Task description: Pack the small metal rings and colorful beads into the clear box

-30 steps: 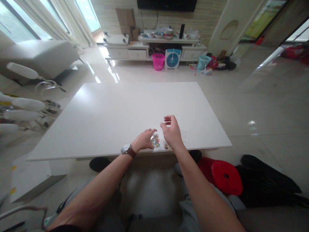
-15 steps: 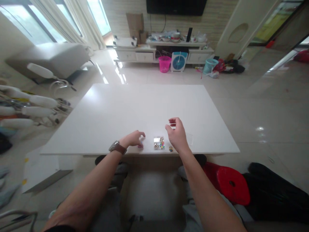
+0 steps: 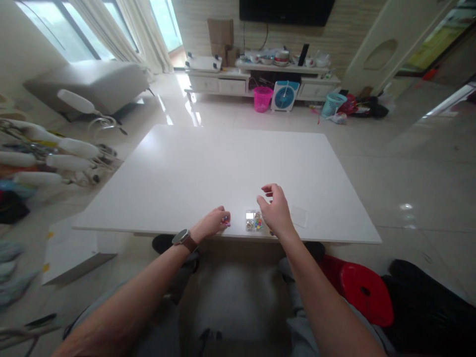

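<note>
My left hand (image 3: pixel 214 222), with a watch on the wrist, rests at the table's front edge. Its fingers are curled down on some small pink and blue pieces (image 3: pixel 225 223), too small to name exactly. To the right of it stands a clear box (image 3: pixel 254 229) with compartments of small gold-coloured and bright coloured pieces. My right hand (image 3: pixel 275 207) hovers by the box's right side, fingers curved and apart, nothing visible between them. A small dark and yellow piece (image 3: pixel 271 232) lies partly hidden under that hand. Beyond it is a flat clear lid (image 3: pixel 299 216).
The white table (image 3: pixel 230 158) spans the middle of the view. A red stool (image 3: pixel 366 292) stands at the lower right beside a black covering (image 3: pixel 420 297). Farther off are a pink basket (image 3: pixel 262 100), a blue fan (image 3: pixel 285 96) and a low white cabinet (image 3: pixel 232 86).
My left hand's fingers have come down and closed around the small pink and blue pieces. My right hand stays nearly still, now covering more of the small dark piece. The view has shifted slightly.
</note>
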The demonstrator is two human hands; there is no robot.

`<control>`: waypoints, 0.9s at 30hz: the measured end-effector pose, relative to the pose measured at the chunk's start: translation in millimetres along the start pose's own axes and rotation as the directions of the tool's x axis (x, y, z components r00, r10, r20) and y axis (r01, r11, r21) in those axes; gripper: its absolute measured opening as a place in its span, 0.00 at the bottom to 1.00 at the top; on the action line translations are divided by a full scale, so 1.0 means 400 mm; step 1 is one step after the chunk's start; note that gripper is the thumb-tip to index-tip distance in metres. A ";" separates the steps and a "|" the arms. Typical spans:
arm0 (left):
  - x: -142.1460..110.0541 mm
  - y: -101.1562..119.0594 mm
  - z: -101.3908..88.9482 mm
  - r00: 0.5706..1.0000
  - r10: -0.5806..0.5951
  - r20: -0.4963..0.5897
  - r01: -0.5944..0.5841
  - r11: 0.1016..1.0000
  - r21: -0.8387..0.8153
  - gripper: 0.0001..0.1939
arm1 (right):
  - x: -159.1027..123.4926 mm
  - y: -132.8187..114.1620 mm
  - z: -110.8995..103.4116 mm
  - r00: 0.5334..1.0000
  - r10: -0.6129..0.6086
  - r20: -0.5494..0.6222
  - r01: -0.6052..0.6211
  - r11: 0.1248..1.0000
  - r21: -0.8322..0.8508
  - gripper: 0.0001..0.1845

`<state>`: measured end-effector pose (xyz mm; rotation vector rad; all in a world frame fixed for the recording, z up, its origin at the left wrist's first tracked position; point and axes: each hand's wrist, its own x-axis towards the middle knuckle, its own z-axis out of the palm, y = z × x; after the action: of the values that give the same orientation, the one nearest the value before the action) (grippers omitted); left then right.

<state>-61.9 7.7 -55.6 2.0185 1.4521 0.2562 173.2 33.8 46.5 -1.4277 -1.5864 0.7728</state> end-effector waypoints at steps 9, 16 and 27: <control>-0.018 -0.003 -0.011 0.999 -0.034 -0.027 0.032 0.996 -0.082 0.11 | 0.004 -0.006 0.053 0.994 -0.040 0.099 0.051 0.992 -0.112 0.10; -0.036 -0.014 -0.020 0.997 -0.035 -0.062 0.030 0.997 -0.068 0.14 | -0.040 0.001 0.148 0.781 0.013 0.624 0.328 0.842 -0.429 0.11; -0.025 -0.043 0.008 0.980 -0.110 -0.164 0.108 0.994 -0.025 0.06 | -0.061 0.073 0.289 0.689 0.109 0.716 0.403 0.764 -0.505 0.16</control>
<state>-77.5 0.8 -66.4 1.9349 1.6514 0.3955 83.9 24.9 -35.9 -1.4756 -2.7723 0.7657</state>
